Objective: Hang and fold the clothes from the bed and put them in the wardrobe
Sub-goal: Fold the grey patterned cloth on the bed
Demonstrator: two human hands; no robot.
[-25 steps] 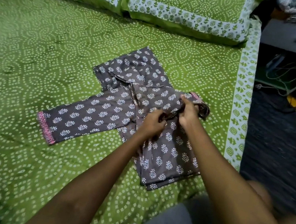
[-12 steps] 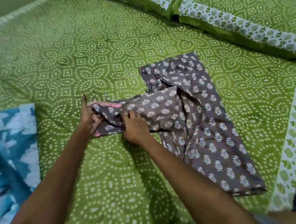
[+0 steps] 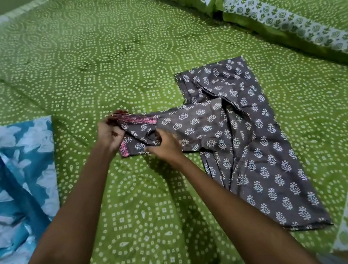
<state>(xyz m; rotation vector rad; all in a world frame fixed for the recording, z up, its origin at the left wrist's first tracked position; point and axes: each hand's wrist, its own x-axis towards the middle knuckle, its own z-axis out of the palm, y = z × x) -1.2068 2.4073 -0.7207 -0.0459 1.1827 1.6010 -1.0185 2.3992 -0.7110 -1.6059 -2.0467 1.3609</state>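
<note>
Dim, flat indoor light, green cast. Soft arm shadows fall on bedsheet [image 3: 157, 208] just below the grip. Edges bend w/ wide-angle, slight blur, no glare.

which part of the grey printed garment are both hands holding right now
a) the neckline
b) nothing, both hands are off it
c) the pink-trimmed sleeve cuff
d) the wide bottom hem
c: the left hand and right hand both grip the end of the sleeve of the grey printed garment, right at its pink-trimmed cuff, while the wide hem lies untouched on the green bedsheet.
</note>
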